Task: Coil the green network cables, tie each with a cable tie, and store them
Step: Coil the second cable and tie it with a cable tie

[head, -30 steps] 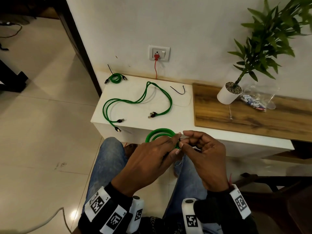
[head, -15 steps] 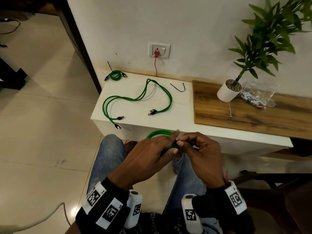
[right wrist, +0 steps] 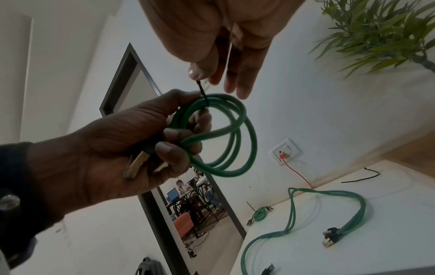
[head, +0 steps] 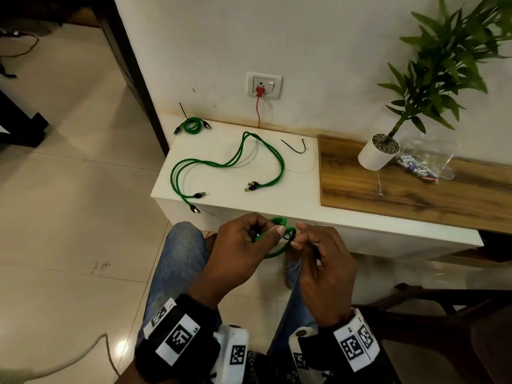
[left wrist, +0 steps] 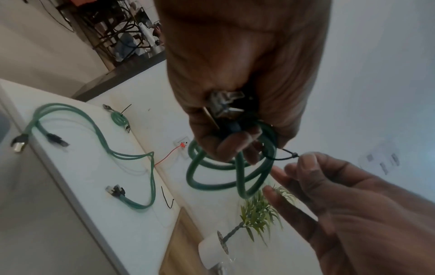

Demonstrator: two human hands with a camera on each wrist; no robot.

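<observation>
A coiled green network cable (right wrist: 244, 152) hangs from my left hand (head: 257, 234), whose fingers curl round one side of the loops; its connectors (left wrist: 226, 104) lie in the palm. A black cable tie (left wrist: 286, 156) is looped around the coil (left wrist: 212, 184). My right hand (head: 300, 236) pinches the tie's tail (right wrist: 201, 89) between thumb and forefinger, its other fingers spread. Both hands are over my lap, just in front of the white table (head: 277, 200). Two loose green cables (head: 227, 162) sprawl on the table. A small tied coil (head: 192, 126) lies at its back left corner.
A spare black cable tie (head: 295, 148) lies near the wall. On the wooden board (head: 415, 195) to the right stand a white plant pot (head: 378, 151) and a clear plastic bag (head: 421, 167). A red plug sits in the wall socket (head: 264, 84).
The coil has tipped down between my hands, so less of it shows above the fingers. Both hands keep their hold and have shifted only slightly.
</observation>
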